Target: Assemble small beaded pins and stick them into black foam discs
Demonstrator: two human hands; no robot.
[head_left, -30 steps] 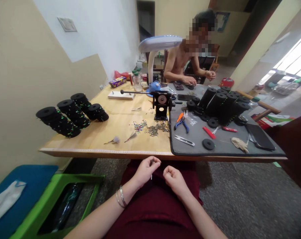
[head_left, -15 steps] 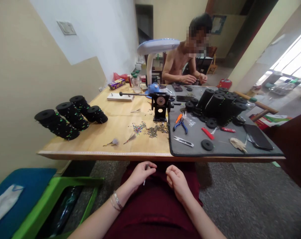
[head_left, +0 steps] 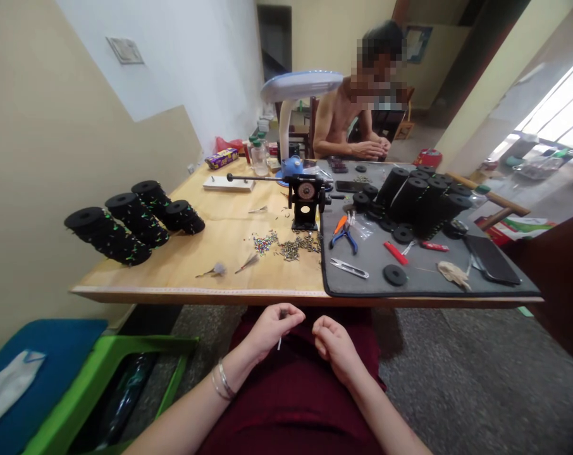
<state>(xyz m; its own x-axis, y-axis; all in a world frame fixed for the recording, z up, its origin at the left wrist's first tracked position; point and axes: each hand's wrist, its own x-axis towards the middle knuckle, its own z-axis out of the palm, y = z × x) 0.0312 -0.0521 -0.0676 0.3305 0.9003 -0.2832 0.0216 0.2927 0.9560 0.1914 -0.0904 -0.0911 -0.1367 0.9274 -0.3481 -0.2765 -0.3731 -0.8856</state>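
Over the dark red cloth on my lap, just off the table's front edge, my left hand (head_left: 277,327) is closed in a pinch. A thin white strip (head_left: 279,343) pokes out beneath it, and something dark shows between its curled fingers; what it is I cannot make out. My right hand (head_left: 334,343) is also pinched closed, a small gap away, and anything in its fingertips is too small to see. Past the hands, on the wood, lie small metal pieces (head_left: 293,248), coloured beads (head_left: 264,242) and two thin tufted pieces, one a feathery tuft (head_left: 247,263).
A black hand-cranked device (head_left: 305,202) stands mid-table. Black foam rolls (head_left: 125,212) stand left, more black rolls (head_left: 412,199) right. The grey mat (head_left: 362,289) bears pliers (head_left: 344,239), thread snips (head_left: 350,268) and a phone (head_left: 492,260). A co-worker (head_left: 336,126) sits opposite beyond a lamp (head_left: 301,85).
My left hand has shifted right and slightly up, and my right hand slightly left, narrowing the gap between them. The co-worker's hands have come together.
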